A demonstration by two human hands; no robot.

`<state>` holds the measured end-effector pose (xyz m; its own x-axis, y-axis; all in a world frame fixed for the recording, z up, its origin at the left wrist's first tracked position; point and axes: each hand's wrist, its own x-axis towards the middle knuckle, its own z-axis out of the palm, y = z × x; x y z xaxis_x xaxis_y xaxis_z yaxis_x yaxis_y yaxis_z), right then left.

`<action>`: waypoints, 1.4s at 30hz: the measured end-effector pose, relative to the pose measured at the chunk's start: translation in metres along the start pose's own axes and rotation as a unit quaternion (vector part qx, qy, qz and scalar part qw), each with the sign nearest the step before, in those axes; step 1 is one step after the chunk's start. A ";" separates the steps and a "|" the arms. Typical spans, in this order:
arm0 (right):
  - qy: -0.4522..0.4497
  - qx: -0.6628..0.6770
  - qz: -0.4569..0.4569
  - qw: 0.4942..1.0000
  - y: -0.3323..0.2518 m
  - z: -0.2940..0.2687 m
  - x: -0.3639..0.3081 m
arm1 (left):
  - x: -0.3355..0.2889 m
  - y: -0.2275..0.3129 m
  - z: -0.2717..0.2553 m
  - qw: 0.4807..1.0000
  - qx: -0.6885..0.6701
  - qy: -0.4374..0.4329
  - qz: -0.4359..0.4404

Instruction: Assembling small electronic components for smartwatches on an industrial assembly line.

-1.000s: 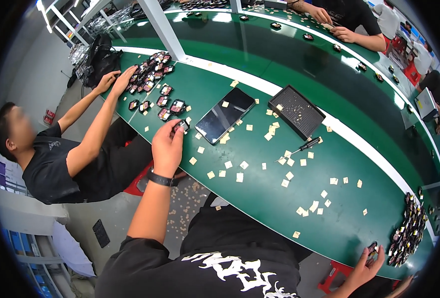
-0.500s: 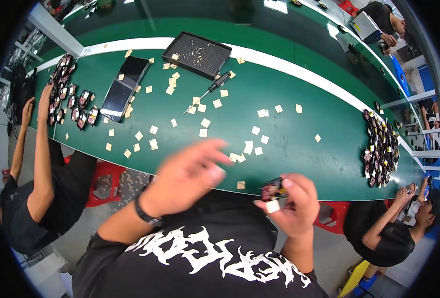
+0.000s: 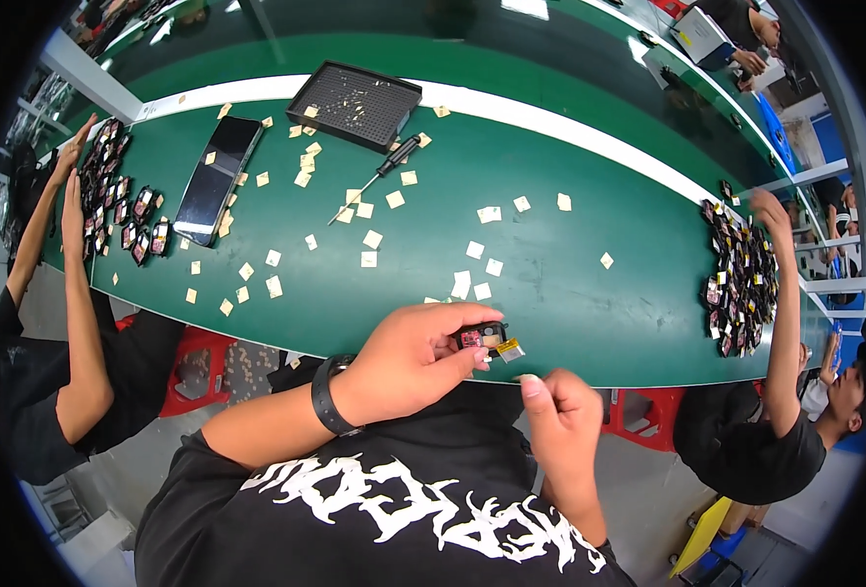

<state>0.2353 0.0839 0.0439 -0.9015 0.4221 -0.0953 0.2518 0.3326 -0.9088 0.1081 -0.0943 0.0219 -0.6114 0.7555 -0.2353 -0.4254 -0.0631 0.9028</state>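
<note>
My left hand [image 3: 409, 357], with a black band on its wrist, is closed around a small black electronic device [image 3: 472, 338] above the table's near edge. A pinkish-red part shows inside the device's casing. A small silver battery pouch with yellow tape [image 3: 510, 349] sticks out on its right side. My right hand [image 3: 562, 416] is just to the right and lower, apart from the device. Its fingers are curled with the thumb pressed against them; whether anything small is pinched there I cannot make out.
Small cream paper squares [image 3: 372, 239] lie scattered over the green table [image 3: 550, 293]. A screwdriver [image 3: 379, 178], a black tray [image 3: 355, 103] and a dark phone [image 3: 218, 181] lie farther back. Devices are heaped at left [image 3: 105, 176] and right [image 3: 741, 279]. People sit on both sides; one reaches to the right heap.
The device has passed from my right hand to my left, which has moved right and closed on it. The battery pouch now points right. The person at right has reached over the heap.
</note>
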 end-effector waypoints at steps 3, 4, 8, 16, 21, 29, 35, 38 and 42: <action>-0.018 0.015 0.022 0.999 0.005 0.005 -0.001 | 0.001 -0.002 0.001 0.988 0.142 0.033 0.052; -0.032 0.026 0.028 0.999 0.007 0.007 0.000 | 0.001 0.000 0.001 0.989 0.136 0.041 0.036; -0.041 0.011 0.039 0.998 0.004 0.011 0.005 | 0.002 -0.002 0.001 0.983 0.170 0.043 0.054; -0.063 0.026 0.037 0.997 0.016 0.013 0.007 | 0.002 0.001 0.000 0.972 0.218 0.055 0.070; -0.011 0.343 -0.021 0.939 -0.015 -0.006 -0.002 | 0.003 -0.007 -0.001 0.977 0.186 0.075 0.075; 0.041 0.421 -0.643 0.638 -0.113 -0.070 -0.043 | 0.007 -0.006 0.006 0.971 0.213 0.068 0.084; 0.072 0.394 -0.715 0.573 -0.108 -0.071 -0.076 | 0.005 -0.002 0.009 0.977 0.183 0.071 0.083; 0.036 0.408 -0.736 0.539 -0.119 -0.050 -0.056 | 0.002 -0.002 0.005 0.977 0.182 0.072 0.082; 0.076 0.388 -0.630 0.668 -0.130 -0.047 -0.019 | 0.000 -0.003 0.000 0.976 0.186 0.071 0.089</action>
<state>0.2359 0.0721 0.1827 -0.1644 0.3195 0.9332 -0.9853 -0.0082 -0.1708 0.1092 -0.0946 0.0194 -0.7508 0.6549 -0.0860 -0.0478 0.0760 0.9960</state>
